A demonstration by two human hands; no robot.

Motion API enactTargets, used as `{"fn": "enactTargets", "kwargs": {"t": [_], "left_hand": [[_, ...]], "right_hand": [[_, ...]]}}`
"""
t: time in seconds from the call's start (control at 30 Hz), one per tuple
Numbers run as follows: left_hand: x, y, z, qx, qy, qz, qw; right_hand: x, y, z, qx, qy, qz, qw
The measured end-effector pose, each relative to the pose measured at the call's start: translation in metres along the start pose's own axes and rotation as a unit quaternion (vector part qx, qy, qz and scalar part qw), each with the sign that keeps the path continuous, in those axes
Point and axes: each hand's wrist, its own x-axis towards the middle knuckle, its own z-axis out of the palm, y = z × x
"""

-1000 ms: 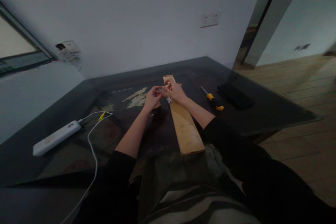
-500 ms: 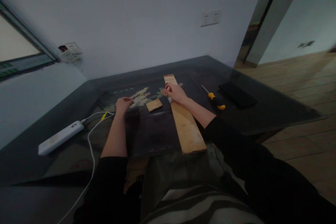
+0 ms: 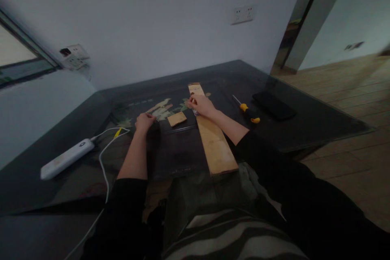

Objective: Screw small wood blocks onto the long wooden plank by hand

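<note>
A long wooden board (image 3: 215, 144) lies lengthwise on the dark table, its near end toward my body. Over its far part is my right hand (image 3: 201, 105), fingers pinched together above a small metal piece (image 3: 195, 112), perhaps a hinge, partly hidden by the hand. Whatever sits in that pinch is too small to name. My left hand (image 3: 145, 122) is at the left of the board, above the table, with thumb and fingertips closed; what they hold, if anything, cannot be made out. Between the hands rests a small square wooden piece (image 3: 177, 119).
To the right lie a yellow-and-black screwdriver (image 3: 249, 113) and a flat black object (image 3: 273, 105). A white power bank (image 3: 67, 158) with a white cable (image 3: 104, 166) lies on the left of the table (image 3: 173, 154). The wall stands behind it.
The whole view has shifted slightly. My right hand stays over the far part of the board, its fingers a little lower over the metal piece. My left hand has barely moved.
</note>
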Motion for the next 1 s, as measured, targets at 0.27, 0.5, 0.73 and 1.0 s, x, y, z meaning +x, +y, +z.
{"fn": "enactTargets", "kwargs": {"t": [0.27, 0.5, 0.73, 1.0], "left_hand": [[-0.004, 0.007, 0.002, 0.029, 0.014, -0.018, 0.999], [-0.008, 0.008, -0.002, 0.026, 0.023, -0.005, 0.999], [-0.028, 0.035, -0.010, -0.058, 0.100, 0.079, 0.990], [-0.049, 0.109, 0.029, -0.217, -0.039, 0.296, 0.929]], "right_hand": [[0.000, 0.000, -0.001, -0.007, -0.002, -0.001, 1.000], [0.002, 0.002, -0.002, -0.002, 0.000, -0.001, 1.000], [0.001, 0.003, -0.006, 0.012, 0.000, 0.007, 1.000], [-0.014, 0.012, -0.017, 0.011, -0.047, 0.028, 0.998]]}}
